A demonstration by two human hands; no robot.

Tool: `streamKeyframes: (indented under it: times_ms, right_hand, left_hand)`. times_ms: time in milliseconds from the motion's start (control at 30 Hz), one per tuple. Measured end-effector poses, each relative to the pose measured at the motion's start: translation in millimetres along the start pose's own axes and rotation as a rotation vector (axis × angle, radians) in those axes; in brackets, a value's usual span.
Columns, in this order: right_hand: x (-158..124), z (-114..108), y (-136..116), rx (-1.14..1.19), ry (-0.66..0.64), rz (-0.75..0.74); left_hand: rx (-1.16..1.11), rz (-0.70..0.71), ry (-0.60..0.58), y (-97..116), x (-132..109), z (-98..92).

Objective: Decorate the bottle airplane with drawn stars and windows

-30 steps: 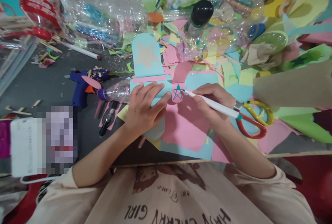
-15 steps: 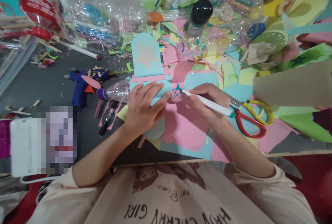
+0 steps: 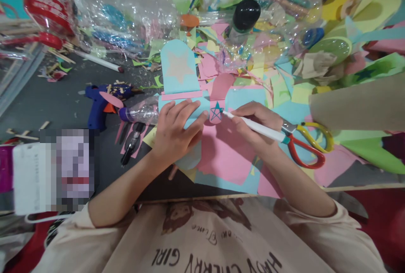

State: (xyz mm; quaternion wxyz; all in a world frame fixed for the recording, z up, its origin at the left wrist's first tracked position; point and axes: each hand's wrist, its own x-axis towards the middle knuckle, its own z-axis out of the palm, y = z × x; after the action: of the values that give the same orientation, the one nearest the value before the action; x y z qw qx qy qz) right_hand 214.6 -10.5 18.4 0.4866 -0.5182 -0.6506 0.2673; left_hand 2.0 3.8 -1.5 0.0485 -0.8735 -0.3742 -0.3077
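My right hand (image 3: pixel 257 127) is closed round a white marker (image 3: pixel 262 128) with a teal end. Its tip touches a star outline (image 3: pixel 216 112) drawn in teal on a pink paper strip (image 3: pixel 222 88), whose top point is coloured in. Fingers spread, my left hand (image 3: pixel 181 131) lies flat on a plastic bottle wrapped in light blue paper (image 3: pixel 202 103). The bottle's clear neck and purple cap (image 3: pixel 124 114) stick out to the left. A rounded blue paper wing with a beige star (image 3: pixel 179 67) stands out from the bottle's far side.
Scissors with red and yellow handles (image 3: pixel 306 155) lie right of my right hand. A blue glue gun (image 3: pixel 100 102) is at the left, with black pens (image 3: pixel 133 143) nearby. Clear plastic bottles (image 3: pixel 126 7) and paper scraps (image 3: pixel 278 83) crowd the far side.
The marker tip has shifted very slightly at the star's right side, and slightly more teal shows there. My left hand and the bottle have stayed in place.
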Motion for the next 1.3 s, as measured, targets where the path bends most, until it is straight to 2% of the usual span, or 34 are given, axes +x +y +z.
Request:
streamKeyframes:
  times_ms: [233,467,600,733,900,1033,1133,1300]
  right_hand:
    - [-0.4,-0.2,-0.2,0.003,0.006,-0.001]
    - [-0.1,-0.6,-0.4,-0.035,0.017,0.037]
    - [0.4,0.6,-1.6,-0.056,0.021,0.024]
    - [1.0,2.6,-2.6,-0.043,0.011,-0.053]
    - [1.0,3.8,-4.6,-0.064,-0.003,-0.043]
    - [0.1,4.6,-5.7,-0.062,-0.043,-0.089]
    - [-0.4,4.5,-6.1,-0.072,-0.019,-0.076]
    - [-0.9,4.3,-6.7,-0.051,-0.072,-0.064]
  left_hand:
    - [-0.029,-0.015,-0.010,-0.6,-1.7,0.3]
    - [-0.067,-0.047,-0.071,-1.7,-3.8,0.0]
    - [-0.070,-0.046,-0.062,-1.7,-3.9,0.5]
    - [-0.050,-0.029,-0.035,-1.2,-3.1,0.7]
    - [-0.034,-0.017,-0.020,-0.6,-1.8,0.1]
    - [-0.014,-0.010,-0.011,-0.4,-1.4,0.5]
    - [-0.028,-0.020,-0.007,-0.4,-2.0,1.5]
    - [-0.036,-0.022,-0.015,-0.7,-2.7,1.8]
